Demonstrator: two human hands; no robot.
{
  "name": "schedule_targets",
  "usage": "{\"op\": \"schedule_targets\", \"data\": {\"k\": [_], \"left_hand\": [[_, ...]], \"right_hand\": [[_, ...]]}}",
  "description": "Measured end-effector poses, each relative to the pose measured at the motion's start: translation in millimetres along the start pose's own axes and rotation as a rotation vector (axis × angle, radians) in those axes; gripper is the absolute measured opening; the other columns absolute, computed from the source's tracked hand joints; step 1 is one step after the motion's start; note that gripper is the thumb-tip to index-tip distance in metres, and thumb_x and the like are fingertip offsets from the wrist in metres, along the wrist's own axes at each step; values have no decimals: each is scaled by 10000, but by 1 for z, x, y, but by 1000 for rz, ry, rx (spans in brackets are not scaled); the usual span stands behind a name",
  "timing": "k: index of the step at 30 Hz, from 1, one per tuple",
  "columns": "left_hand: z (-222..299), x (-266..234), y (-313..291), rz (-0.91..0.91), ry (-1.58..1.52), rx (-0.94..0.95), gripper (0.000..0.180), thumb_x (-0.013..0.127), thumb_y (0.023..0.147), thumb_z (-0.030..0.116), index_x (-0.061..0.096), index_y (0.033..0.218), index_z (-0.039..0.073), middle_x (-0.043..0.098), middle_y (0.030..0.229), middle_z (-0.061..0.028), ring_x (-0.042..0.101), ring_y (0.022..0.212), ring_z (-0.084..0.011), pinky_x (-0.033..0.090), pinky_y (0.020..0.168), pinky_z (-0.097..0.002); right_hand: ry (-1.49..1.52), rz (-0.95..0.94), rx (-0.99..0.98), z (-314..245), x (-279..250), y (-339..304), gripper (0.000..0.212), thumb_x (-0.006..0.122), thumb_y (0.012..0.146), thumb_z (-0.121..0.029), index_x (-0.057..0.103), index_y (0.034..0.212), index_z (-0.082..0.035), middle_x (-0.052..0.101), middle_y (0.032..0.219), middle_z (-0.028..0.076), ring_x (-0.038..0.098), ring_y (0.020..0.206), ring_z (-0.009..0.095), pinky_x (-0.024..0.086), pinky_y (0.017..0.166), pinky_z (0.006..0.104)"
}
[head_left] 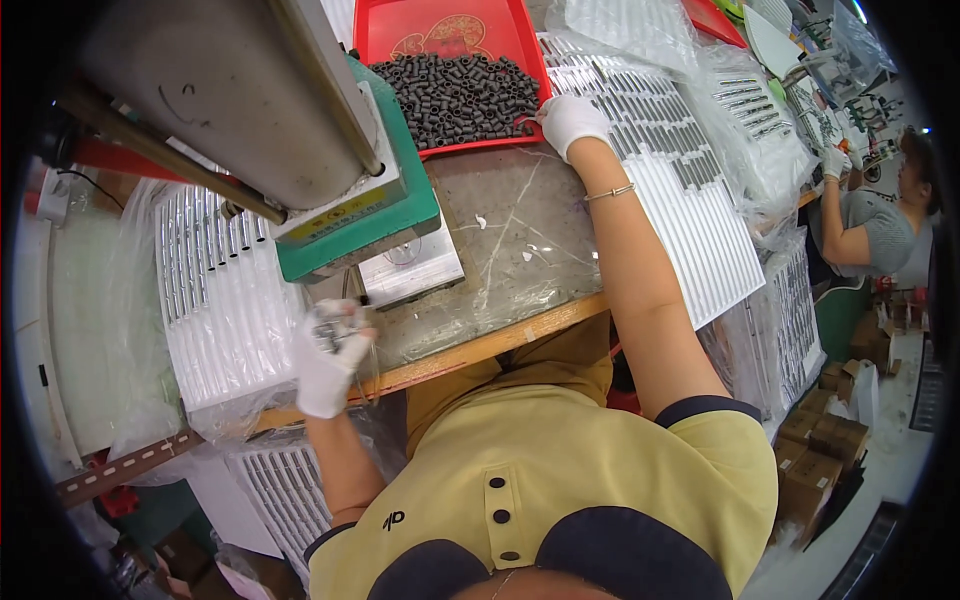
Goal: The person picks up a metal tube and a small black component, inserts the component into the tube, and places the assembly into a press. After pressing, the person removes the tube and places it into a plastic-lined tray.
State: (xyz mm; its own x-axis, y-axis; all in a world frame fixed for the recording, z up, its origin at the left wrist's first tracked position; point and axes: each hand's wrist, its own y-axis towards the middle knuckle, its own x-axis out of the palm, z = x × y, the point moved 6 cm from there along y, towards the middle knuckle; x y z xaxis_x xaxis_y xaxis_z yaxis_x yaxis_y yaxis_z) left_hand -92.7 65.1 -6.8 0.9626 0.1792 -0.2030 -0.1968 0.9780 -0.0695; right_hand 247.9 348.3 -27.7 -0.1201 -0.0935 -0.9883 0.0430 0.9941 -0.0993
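Note:
My right hand (574, 124), in a white glove, reaches to the right rim of a red tray (490, 28). Its fingertips bend together at the edge of a heap of small dark grey sleeves (455, 98); what they pinch, if anything, is hidden. On the other side, my left hand (330, 360), also gloved, hangs by the table's front edge, left of a metal block (412, 268) under the press. Motion smears its fingers, and a shiny patch shows among them that I cannot make out. The green-headed press (365, 215) stands between both hands.
Silver tubes (640, 110) lie in rows on white ridged sheets at the right, with more tubes (215, 240) at the left. Small white scraps (535, 252) lie on the grey tabletop (500, 220). A co-worker (865, 225) works at the far right, near stacked cardboard boxes (815, 465).

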Motion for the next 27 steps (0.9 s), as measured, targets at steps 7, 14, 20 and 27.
{"op": "schedule_targets", "data": {"k": [7, 14, 20, 27], "left_hand": [[20, 83, -10, -225, -35, 21, 254, 766, 701, 52, 639, 920, 32, 618, 832, -2, 533, 730, -62, 443, 673, -217], [8, 96, -7, -219, -11, 51, 246, 755, 714, 51, 642, 931, 25, 621, 809, -1, 539, 702, -68, 449, 646, -228], [4, 107, 11, -25, 19, 149, 261, 767, 722, 57, 626, 938, 17, 641, 819, -39, 566, 698, -87, 459, 637, -242], [26, 155, 6, -193, 49, 238, 255, 771, 713, 23, 613, 913, 24, 624, 816, -31, 552, 679, -76, 454, 630, -230]], "right_hand": [[84, 24, 34, -4, -10, -12, 248, 569, 864, -260, 711, 1016, -126, 664, 1066, 155, 639, 997, 334, 518, 821, 428], [8, -43, -3, -5, -17, -22, 261, 590, 855, -292, 717, 1001, -117, 668, 1073, 130, 648, 985, 300, 512, 847, 397], [571, 118, -406, -21, -68, -158, 154, 640, 796, -90, 727, 922, -104, 676, 882, 107, 650, 792, 262, 510, 718, 308], [415, 171, -486, -12, -87, -245, 122, 625, 768, -124, 708, 857, -112, 644, 860, 32, 631, 783, 250, 501, 666, 353]]}}
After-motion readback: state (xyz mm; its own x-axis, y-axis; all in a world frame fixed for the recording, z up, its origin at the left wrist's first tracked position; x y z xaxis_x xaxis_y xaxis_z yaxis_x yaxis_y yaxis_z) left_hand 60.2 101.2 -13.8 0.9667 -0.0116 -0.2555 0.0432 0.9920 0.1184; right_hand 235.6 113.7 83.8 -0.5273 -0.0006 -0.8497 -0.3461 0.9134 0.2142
